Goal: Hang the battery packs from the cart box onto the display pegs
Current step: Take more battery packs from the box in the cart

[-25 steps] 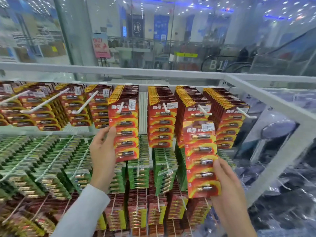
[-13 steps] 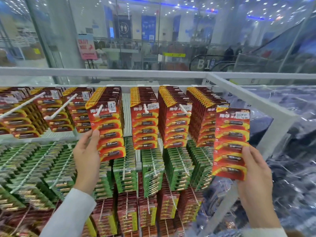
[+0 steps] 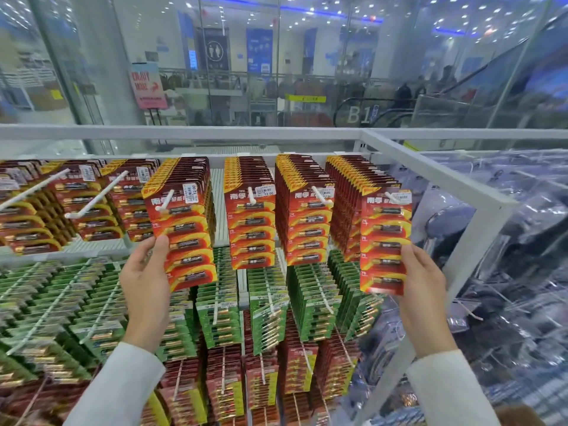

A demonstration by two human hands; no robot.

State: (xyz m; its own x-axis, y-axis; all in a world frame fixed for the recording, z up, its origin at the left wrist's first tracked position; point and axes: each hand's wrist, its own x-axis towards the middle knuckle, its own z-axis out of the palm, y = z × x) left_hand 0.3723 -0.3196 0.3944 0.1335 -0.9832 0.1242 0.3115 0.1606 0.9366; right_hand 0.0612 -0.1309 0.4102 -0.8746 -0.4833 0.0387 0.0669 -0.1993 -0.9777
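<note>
Since half a second ago the right hand [image 3: 425, 290] has swung its pack [image 3: 384, 241] leftward, from open air beside the end stack [image 3: 344, 204] to directly in front of it. The right fingers [image 3: 410, 256] pinch that pack by its lower right edge, thumb on the printed face and the rest hidden behind. The left hand [image 3: 144, 284] is well to the left of the end stack. Its fingers [image 3: 159, 250] grip the left edge of a front pack [image 3: 184, 235] that already hangs there, apparently to steady it.

I judge this to be the hanging step itself. The pack's top sits at the tip of the peg [image 3: 386, 195] that sticks out of the end stack. Whether the hole is already over the tip is too small to tell.

Next, the hole has to be lined up with the tip. Then the pack gets pushed straight back along the peg until it meets the end stack, and the hand lets go.

The pack's long axis stands upright, leaning slightly. Its hole end is up and its face is toward the camera, with the batteries lying crosswise in rows. The cart box is out of view.
</note>
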